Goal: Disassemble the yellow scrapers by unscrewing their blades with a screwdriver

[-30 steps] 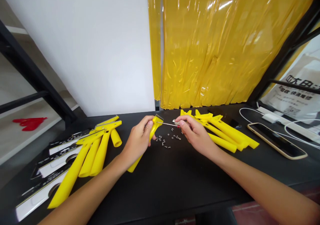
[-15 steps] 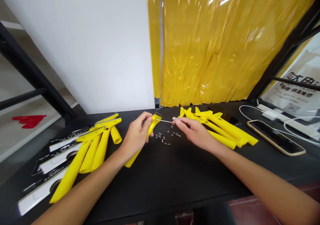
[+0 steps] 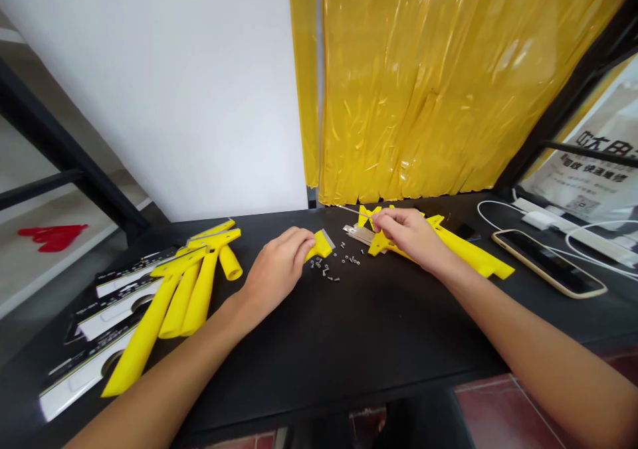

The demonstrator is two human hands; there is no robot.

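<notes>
My left hand (image 3: 274, 263) is closed around a yellow plastic scraper (image 3: 320, 246); its head with a metal blade edge points away to the right, and its handle is hidden by the hand. My right hand (image 3: 409, 233) pinches a thin metal rod-like tool (image 3: 355, 211), whose tip points left, apart from the scraper. Below the right hand lie pale metal blades (image 3: 359, 234) beside a pile of yellow scraper handles (image 3: 463, 253). Several small screws and nuts (image 3: 326, 271) are scattered on the black table (image 3: 349, 343) between the hands.
Several yellow scrapers (image 3: 199, 296) rest at the left, partly over black-and-white packages (image 3: 87, 376). A phone (image 3: 548, 264), white cables and a power strip (image 3: 578, 233) occupy the right. A white panel (image 3: 199, 90) and yellow plastic curtain (image 3: 409, 90) stand behind the table.
My right hand has drawn the tool away from the scraper, moving right and up over the yellow handles. My left hand has turned the scraper so its head faces right.
</notes>
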